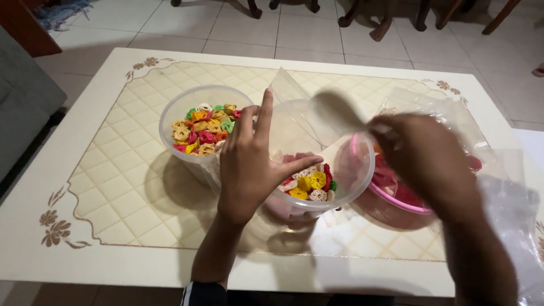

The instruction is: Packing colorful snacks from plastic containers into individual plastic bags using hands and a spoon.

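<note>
My left hand (249, 164) rests over the near, tilted clear plastic tub (320, 187), thumb laid across its rim and index finger pointing up toward twelve o'clock, the other fingers loosely spread, while ring-shaped crackers in yellow, red, green and white sit inside. My right hand (425, 156), blurred at three o'clock, has its fingers pressed together, pinching a thin, crinkly clear plastic bag (306, 116) above a pink-rimmed bowl (396, 198). At ten o'clock on the cream quilt-patterned desk (113, 192) stands a second round translucent tub (187, 107) of the same crackers.
</note>
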